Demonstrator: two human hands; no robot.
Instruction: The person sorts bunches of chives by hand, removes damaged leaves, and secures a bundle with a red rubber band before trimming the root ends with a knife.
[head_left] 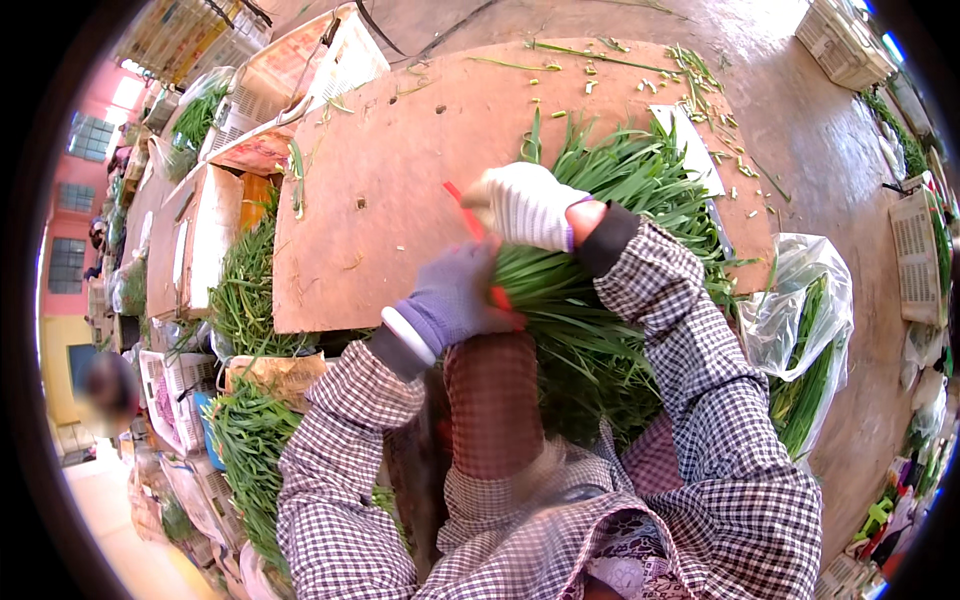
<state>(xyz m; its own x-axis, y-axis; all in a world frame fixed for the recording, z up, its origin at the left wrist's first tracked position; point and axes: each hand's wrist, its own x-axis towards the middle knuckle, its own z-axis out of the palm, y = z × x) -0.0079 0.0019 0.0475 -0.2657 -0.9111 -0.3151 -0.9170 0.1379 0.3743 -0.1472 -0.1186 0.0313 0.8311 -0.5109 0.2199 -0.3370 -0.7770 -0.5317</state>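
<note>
A bundle of long, flat-leaved greens [540, 275] lies at the near edge of the brown board, leaves fanning to the right. A red strip [473, 215] runs by its left end, partly hidden by my gloves. My left hand [455, 290], in a purple-grey glove, is closed around the bundle's left end, against the strip. Just above it, my right hand [530, 205], in a white striped glove, is closed by the strip, its fingertips blurred. More loose greens [630, 175] are heaped behind and right of my right hand.
The brown board [370, 220] carries cut stalk bits and a white flat plate [688, 150] at right. A clear plastic bag [800, 300] of greens stands at its right edge. Crates [320, 70] and heaped greens [245, 290] line the left; another crate [840, 45] stands far right.
</note>
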